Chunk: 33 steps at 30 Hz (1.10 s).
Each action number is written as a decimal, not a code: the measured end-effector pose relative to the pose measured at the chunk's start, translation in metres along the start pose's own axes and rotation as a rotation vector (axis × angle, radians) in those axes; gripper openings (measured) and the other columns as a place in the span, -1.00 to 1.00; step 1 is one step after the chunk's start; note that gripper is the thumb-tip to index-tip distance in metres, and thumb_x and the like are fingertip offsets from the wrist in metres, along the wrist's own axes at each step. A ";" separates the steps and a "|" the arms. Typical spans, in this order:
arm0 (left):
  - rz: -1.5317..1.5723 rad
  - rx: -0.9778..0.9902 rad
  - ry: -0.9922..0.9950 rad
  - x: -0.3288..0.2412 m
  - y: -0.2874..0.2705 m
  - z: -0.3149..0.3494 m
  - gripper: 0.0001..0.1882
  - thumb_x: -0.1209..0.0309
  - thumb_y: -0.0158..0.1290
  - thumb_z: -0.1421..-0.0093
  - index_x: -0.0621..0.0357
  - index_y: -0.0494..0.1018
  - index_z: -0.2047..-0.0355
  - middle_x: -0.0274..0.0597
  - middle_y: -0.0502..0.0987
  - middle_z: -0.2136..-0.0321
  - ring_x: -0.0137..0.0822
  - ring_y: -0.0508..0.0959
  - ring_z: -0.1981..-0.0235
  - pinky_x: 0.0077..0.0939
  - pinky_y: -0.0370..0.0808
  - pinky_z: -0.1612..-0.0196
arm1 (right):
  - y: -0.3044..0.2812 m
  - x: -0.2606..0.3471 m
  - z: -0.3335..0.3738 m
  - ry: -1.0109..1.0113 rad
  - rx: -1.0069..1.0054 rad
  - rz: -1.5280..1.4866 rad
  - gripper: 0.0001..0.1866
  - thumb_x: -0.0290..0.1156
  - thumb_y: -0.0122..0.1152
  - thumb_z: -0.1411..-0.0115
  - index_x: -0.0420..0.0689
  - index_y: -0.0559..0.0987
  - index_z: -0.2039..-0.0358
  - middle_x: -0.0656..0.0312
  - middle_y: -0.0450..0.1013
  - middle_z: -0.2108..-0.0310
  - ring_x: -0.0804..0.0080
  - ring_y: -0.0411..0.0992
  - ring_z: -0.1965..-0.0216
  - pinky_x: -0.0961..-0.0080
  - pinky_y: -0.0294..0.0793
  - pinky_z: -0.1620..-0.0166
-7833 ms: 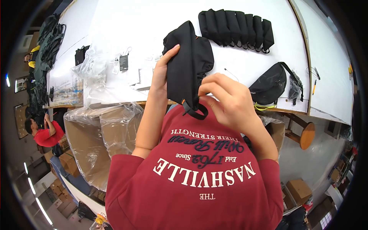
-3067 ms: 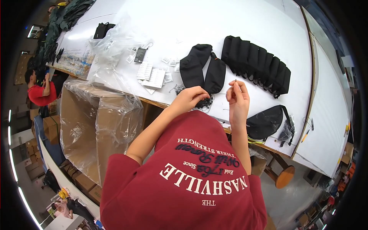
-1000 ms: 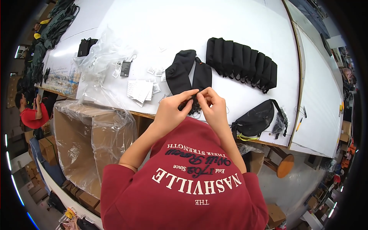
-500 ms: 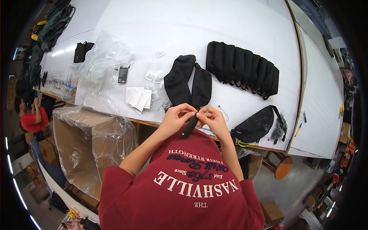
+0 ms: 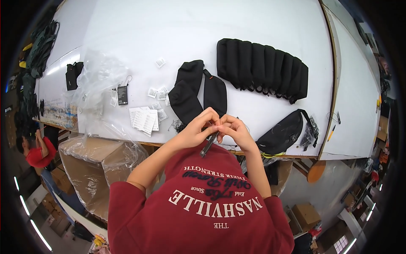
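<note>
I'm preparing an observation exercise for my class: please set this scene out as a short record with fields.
Left grip: pinched at the top of a dark narrow piece
Right grip: pinched there too, meeting the left
Surface: white table
Just beyond: black fabric item
Table, right: row of black pouches; black strapped bag
Table, left: white cards; clear plastic

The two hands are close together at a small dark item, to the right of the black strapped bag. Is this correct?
Only the side is wrong: in the head view, the left hand and right hand are close together at the small dark item, but left of the black strapped bag.
</note>
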<state>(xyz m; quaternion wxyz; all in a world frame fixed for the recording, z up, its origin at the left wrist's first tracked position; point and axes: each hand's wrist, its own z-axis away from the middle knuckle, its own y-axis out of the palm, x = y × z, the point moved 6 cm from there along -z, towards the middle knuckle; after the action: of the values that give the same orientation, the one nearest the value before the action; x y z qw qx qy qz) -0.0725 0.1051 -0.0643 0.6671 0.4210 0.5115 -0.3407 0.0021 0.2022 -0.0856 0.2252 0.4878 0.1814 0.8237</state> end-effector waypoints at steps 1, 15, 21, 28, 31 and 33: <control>0.007 0.002 -0.010 0.001 -0.001 -0.002 -0.94 0.50 -0.06 -0.24 0.23 0.31 0.32 -0.24 0.23 0.35 -0.46 0.35 0.36 -0.61 0.35 0.27 | -0.002 -0.003 0.000 0.008 -0.006 -0.007 -0.83 -0.38 0.15 -0.19 -0.20 0.42 0.40 0.26 0.46 0.59 0.57 0.45 0.55 0.68 0.43 0.42; -0.391 -0.760 -0.410 0.123 -0.107 -0.107 -0.61 0.22 0.17 -0.05 0.35 0.51 0.28 -0.16 0.50 0.71 -0.39 0.50 0.72 -0.54 0.40 0.58 | -0.039 -0.011 0.018 0.020 -0.221 0.094 -0.87 -0.44 0.16 -0.16 -0.26 0.54 0.37 0.21 0.47 0.60 0.57 0.43 0.57 0.66 0.43 0.44; -0.340 -0.698 -0.020 0.068 -0.075 -0.099 -0.74 0.33 0.23 -0.03 0.30 0.56 0.37 -0.33 0.51 0.59 -0.61 0.39 0.55 -0.68 0.30 0.45 | -0.044 -0.014 0.045 -0.124 -0.353 0.123 -0.86 -0.45 0.18 -0.15 -0.27 0.55 0.37 0.25 0.45 0.61 0.62 0.39 0.59 0.70 0.37 0.48; 0.040 -0.240 -0.179 0.023 0.006 -0.016 -0.78 0.49 0.06 -0.16 0.26 0.54 0.18 -0.34 0.55 0.40 -0.64 0.39 0.45 -0.72 0.34 0.39 | -0.026 0.002 0.059 -0.315 -0.692 0.445 -0.88 -0.43 0.22 -0.12 -0.22 0.56 0.41 0.38 0.36 0.69 0.73 0.25 0.66 0.75 0.20 0.59; 0.051 -0.204 -0.222 0.025 0.021 0.003 -0.74 0.48 0.05 -0.16 0.23 0.53 0.13 -0.35 0.55 0.47 -0.64 0.40 0.53 -0.76 0.31 0.47 | -0.013 0.005 0.067 -0.374 -0.704 0.667 -0.92 -0.46 0.22 -0.09 -0.19 0.55 0.44 0.38 0.28 0.77 0.72 0.14 0.72 0.70 0.10 0.62; 0.086 -0.210 -0.258 0.031 0.025 0.010 -0.76 0.45 0.08 -0.14 0.21 0.55 0.17 -0.38 0.51 0.57 -0.64 0.40 0.57 -0.76 0.29 0.51 | -0.003 0.009 0.070 -0.371 -0.691 0.839 -0.94 -0.47 0.22 -0.07 -0.18 0.55 0.44 0.33 0.24 0.77 0.68 0.13 0.74 0.66 0.10 0.63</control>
<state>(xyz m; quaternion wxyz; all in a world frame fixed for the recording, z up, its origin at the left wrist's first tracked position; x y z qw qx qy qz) -0.0384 0.1055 -0.0880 0.7815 0.3233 0.4358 -0.3078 0.0613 0.2150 -0.0485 0.0533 0.5524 -0.3498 0.7547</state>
